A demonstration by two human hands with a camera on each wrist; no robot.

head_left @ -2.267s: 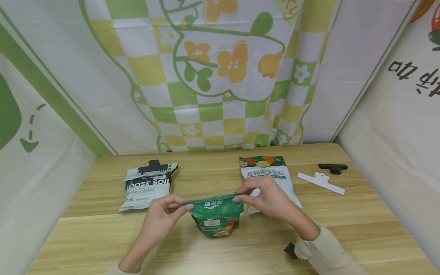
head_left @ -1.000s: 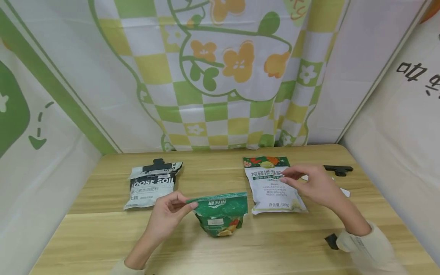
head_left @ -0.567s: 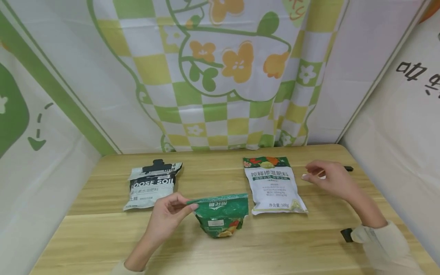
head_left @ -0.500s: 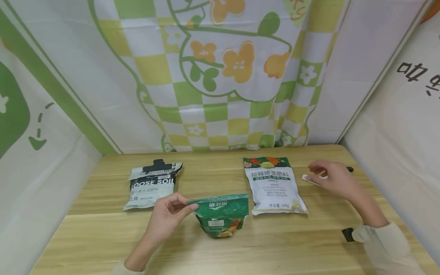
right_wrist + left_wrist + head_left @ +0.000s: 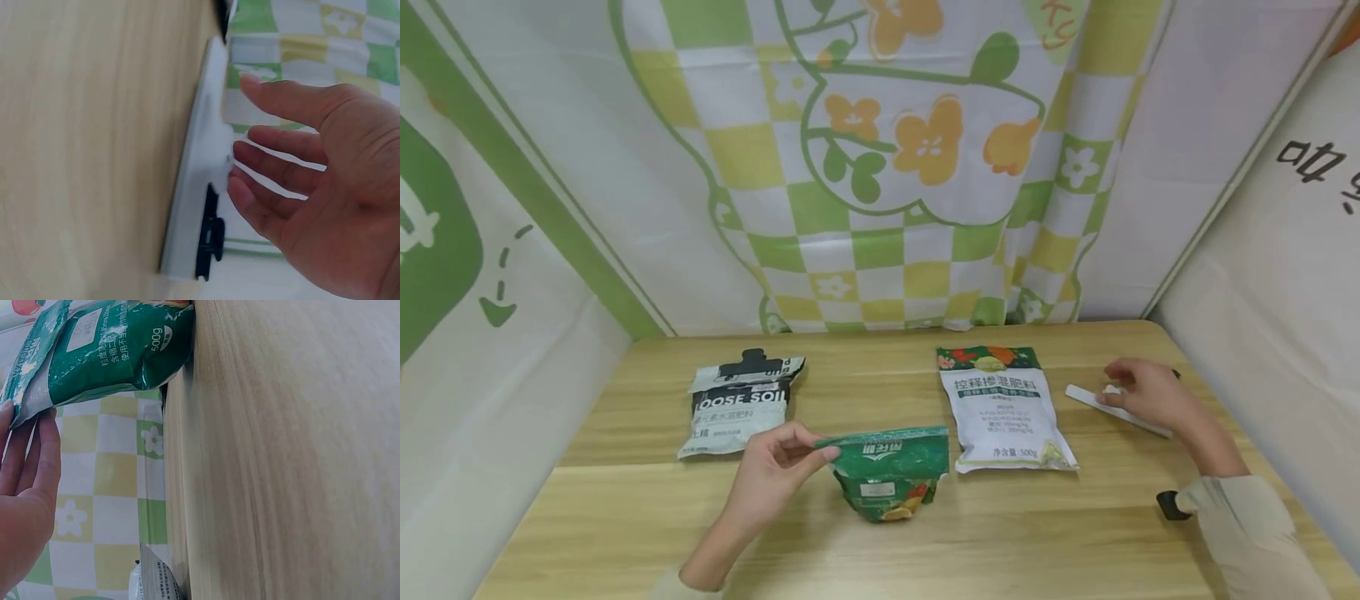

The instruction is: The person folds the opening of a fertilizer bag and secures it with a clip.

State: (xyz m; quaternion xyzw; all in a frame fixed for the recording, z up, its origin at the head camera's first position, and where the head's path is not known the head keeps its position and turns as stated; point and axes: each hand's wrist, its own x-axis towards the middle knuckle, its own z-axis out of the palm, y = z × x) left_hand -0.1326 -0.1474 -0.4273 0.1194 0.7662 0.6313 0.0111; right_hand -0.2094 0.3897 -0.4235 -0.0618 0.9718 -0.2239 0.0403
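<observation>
- Since the earliest frame, the right hand (image 5: 1150, 392) has left the green bag (image 5: 891, 471) and moved to the right, over to the white clip (image 5: 197, 162).
- The left hand (image 5: 771, 471) pinches the left end of the green bag's folded top, between thumb and fingers.
- The green bag stands on the worktop (image 5: 1000, 546), at the near middle, its right end free.
- The right hand is not closed: thumb and fingers are apart and softly bent beside the clip's handle. Whether they touch it, I cannot tell.
- The white clip lies at right, slanting; the black clip (image 5: 212, 237) is just beyond it, mostly hidden by the right hand in the head view.
- The white bag (image 5: 1003, 417) lies flat between the green bag and the white clip, a little farther.
- At far left lies the soil bag (image 5: 737, 421), its top held by another black clip (image 5: 751, 364).
</observation>
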